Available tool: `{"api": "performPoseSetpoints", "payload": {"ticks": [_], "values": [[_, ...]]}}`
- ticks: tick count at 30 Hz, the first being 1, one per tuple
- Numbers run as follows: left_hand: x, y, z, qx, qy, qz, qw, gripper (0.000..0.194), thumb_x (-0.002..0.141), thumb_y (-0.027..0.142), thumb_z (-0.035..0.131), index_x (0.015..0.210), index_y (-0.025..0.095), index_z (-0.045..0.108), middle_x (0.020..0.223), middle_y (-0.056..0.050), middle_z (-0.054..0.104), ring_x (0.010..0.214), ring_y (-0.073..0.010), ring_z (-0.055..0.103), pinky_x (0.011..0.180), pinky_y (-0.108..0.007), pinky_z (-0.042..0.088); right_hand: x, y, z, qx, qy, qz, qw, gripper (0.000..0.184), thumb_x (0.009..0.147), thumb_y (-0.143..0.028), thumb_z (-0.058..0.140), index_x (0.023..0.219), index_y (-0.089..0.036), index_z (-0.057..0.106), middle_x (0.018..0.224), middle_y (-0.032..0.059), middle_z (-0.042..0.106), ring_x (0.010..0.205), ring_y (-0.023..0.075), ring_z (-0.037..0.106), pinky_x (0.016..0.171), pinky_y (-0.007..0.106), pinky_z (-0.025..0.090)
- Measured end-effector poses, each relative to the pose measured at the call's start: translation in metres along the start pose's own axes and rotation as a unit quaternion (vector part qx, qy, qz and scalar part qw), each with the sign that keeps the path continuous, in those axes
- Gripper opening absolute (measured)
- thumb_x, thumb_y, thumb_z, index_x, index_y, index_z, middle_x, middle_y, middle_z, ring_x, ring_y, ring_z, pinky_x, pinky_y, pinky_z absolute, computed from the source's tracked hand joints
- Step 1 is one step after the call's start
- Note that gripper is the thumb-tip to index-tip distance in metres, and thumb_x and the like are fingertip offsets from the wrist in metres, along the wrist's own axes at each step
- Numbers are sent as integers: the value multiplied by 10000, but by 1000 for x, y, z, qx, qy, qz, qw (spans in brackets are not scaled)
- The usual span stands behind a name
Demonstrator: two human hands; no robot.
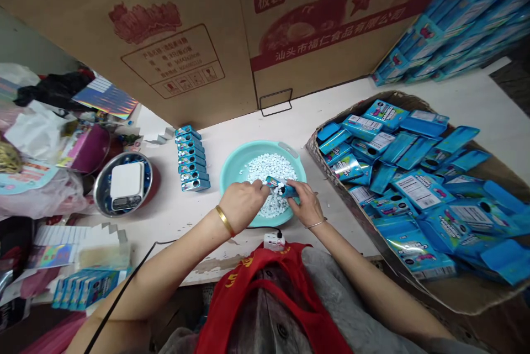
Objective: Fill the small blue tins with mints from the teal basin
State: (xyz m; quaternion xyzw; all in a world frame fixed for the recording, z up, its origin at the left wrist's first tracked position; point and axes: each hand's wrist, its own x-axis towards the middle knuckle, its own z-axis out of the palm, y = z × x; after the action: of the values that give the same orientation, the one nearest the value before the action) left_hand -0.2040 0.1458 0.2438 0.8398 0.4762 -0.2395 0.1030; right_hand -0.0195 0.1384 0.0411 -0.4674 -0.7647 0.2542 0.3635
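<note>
Closest to the camera is a red apron point(219, 315) over grey clothes point(331, 285), with a little white gadget point(273, 241) sitting near the top of it. Past that, 2 bare hands are working over a mint green basin point(232, 163) with a pile of small white pellets point(271, 165) in it.

The right hand point(307, 204) has its fingers wrapped round a small blue box point(289, 191), which is tilted above the pellets with some of them at its open end. The left hand point(244, 202), gold bangle point(224, 221) on the wrist, is curled up at the other end of the same box. Can't tell if those fingers are pinching anything, they hide it.

Left of the basin there's a neat row of blue boxes point(192, 159) on the white table point(219, 122). Further left, a white scale point(127, 181) is perched on a steel bowl point(101, 191). On the right there's a cardboard tray point(464, 296) loaded with loose blue boxes, lots of flaps open. A huge brown carton point(232, 89) stands along the back with a wire stand point(276, 104) in front, and more blue boxes are stacked beside it, far right.
</note>
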Motion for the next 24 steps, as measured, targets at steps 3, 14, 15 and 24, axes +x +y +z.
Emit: {"api": "performPoseSetpoints", "payload": {"ticks": [3, 14, 15, 24], "values": [[1, -13, 18, 4, 41, 26, 999, 235, 924, 130, 380, 1071, 158, 562, 904, -83, 608, 792, -198, 620, 637, -301, 463, 2, 4, 2, -5, 0, 6, 1000, 413, 794, -152, 519, 1204, -200, 509, 1146, 110, 632, 1071, 277, 561, 921, 476, 495], [55, -70, 133, -131, 98, -172, 971, 251, 929, 183, 384, 1140, 172, 518, 1073, -100, 601, 994, -240, 528, 827, -371, 422, 11, 16, 2, 40, 19, 63, 997, 377, 823, -212, 516, 1199, -189, 500, 1244, 143, 569, 1162, 272, 536, 972, 471, 463], [67, -68, 147, -133, 79, -183, 971, 267, 930, 156, 353, 1138, 171, 519, 1079, -108, 593, 1003, -245, 522, 822, -373, 422, 11, 17, 1, 42, 27, 81, 996, 374, 823, -238, 531, 1193, -191, 505, 1200, 138, 589, 1121, 272, 558, 945, 462, 478], [100, -16, 210, -285, 35, -40, 957, 308, 861, 73, 399, 1120, 185, 522, 1125, -89, 578, 1033, -216, 529, 853, -321, 434, 10, 27, -5, 108, 58, 164, 979, 405, 791, -368, 633, 1140, -204, 508, 1022, 81, 625, 914, 222, 607, 818, 383, 513]]}}
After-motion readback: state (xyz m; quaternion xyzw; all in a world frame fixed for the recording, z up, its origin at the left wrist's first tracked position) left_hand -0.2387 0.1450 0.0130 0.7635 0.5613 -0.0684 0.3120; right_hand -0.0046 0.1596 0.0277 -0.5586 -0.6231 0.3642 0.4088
